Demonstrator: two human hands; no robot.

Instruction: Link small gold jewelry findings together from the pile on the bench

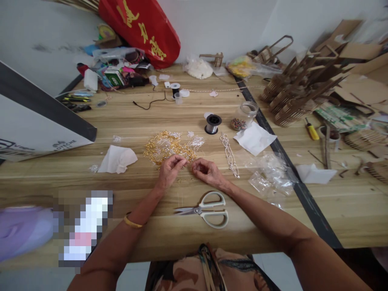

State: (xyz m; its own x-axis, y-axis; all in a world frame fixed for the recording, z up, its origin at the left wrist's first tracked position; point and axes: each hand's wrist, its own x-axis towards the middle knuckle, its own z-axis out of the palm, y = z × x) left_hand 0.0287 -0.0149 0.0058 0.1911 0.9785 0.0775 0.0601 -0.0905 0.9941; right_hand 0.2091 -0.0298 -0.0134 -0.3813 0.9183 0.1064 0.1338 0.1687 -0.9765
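Observation:
My left hand [170, 169] and my right hand [207, 171] meet almost fingertip to fingertip over the table. Both are closed in a pinch; what lies between the fingers is too small to make out. Just beyond them spreads a pile of gold and silver jewelry findings [163, 143]. A thin gold chain [184, 180] lies on the wood below the hands. Nearer my body rest scissors [201, 210] with pale handles, blades pointing left. Silver chains [229, 155] lie to the right of my right hand.
Behind the pile stand a wire spool [213, 123] and a glass jar [245, 115] of beads. Clear plastic bags [273, 178] lie right, a crumpled white paper [117, 159] left. Small brown woven baskets [285, 97] crowd the far right. A pixelated patch [86, 230] covers something front left.

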